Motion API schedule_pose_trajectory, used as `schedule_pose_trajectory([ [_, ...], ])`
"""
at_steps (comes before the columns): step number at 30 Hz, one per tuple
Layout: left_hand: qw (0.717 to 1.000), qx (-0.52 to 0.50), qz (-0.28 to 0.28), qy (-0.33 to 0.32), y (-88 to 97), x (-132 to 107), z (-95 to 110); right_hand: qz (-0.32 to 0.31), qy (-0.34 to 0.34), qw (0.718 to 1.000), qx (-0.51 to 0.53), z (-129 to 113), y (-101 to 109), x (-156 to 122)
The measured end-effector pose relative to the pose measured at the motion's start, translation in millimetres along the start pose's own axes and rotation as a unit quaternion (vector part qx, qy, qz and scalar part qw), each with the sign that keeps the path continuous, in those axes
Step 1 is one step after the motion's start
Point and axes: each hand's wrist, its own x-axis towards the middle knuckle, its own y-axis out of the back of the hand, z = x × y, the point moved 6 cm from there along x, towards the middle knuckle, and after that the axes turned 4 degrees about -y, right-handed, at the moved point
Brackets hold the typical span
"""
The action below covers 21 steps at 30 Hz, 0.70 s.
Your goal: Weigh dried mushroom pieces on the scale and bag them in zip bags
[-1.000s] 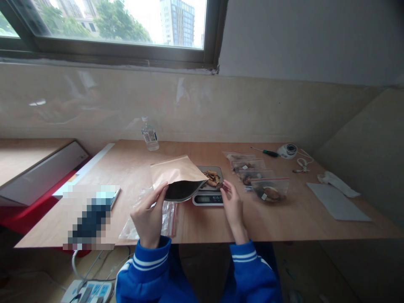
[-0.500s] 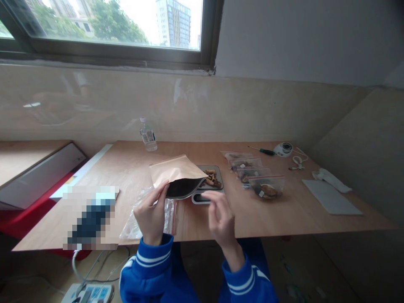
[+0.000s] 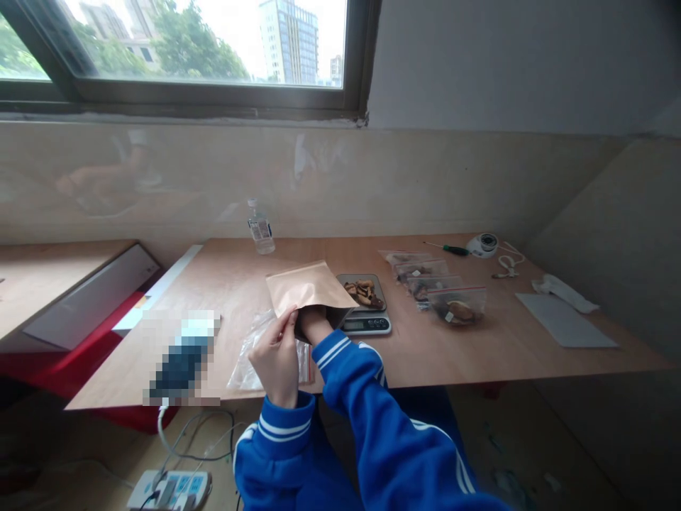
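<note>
Evidently | left hand (image 3: 277, 355) pinches kraft pouch (image 3: 308, 285), mouth facing near edge of tabletop (image 3: 441, 355) for access | right hand (image 3: 315, 323) inside, grip hidden, can't tell

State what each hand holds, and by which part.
The left hand pinches the brown bag by the edge of its open mouth. The right hand is inside; whether it holds anything is hidden.

Our right hand (image 3: 315, 325) is inside a brown paper bag (image 3: 308, 285) over the desk (image 3: 452, 355).
We pinch the bag's mouth with our left hand (image 3: 277, 358); beside it, dried brown pieces (image 3: 364, 293) lie on a scale (image 3: 380, 325), zip bags (image 3: 456, 309) sit in a row toward the right edge, a bottle (image 3: 260, 231) stands by the far edge, and a screwdriver (image 3: 455, 250) lies near the far right corner.
</note>
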Motion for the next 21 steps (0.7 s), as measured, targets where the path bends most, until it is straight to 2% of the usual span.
schedule_pose_trajectory([
  [3, 1.0, -0.011, 0.003, -0.004, -2.2, -2.0, 1.3, -0.017, -0.012, 1.0, -0.022, 13.1, -9.0, -2.9],
  [6, 1.0, -0.01, 0.003, -0.005, -3.0, -3.2, 3.7, -0.008, -0.035, 0.998, -0.041, 22.4, -6.3, -6.2],
  [10, 1.0, -0.008, 0.006, 0.0, -0.6, -3.3, 4.2, 0.001, -0.04, 0.998, -0.053, 18.0, 14.0, -18.9],
  [14, 1.0, -0.007, -0.002, -0.002, 0.9, -0.4, 3.5, -0.041, -0.037, 0.994, -0.096, 13.0, 35.2, -55.0],
  [17, 1.0, -0.007, -0.006, -0.005, 1.5, 4.0, 4.9, -0.004, -0.024, 0.996, -0.084, 12.7, 53.0, -81.9],
  [21, 1.0, -0.006, -0.021, 0.004, 1.4, 9.6, 8.8, 0.068, 0.002, 0.996, 0.056, 8.8, 79.2, -105.1],
])
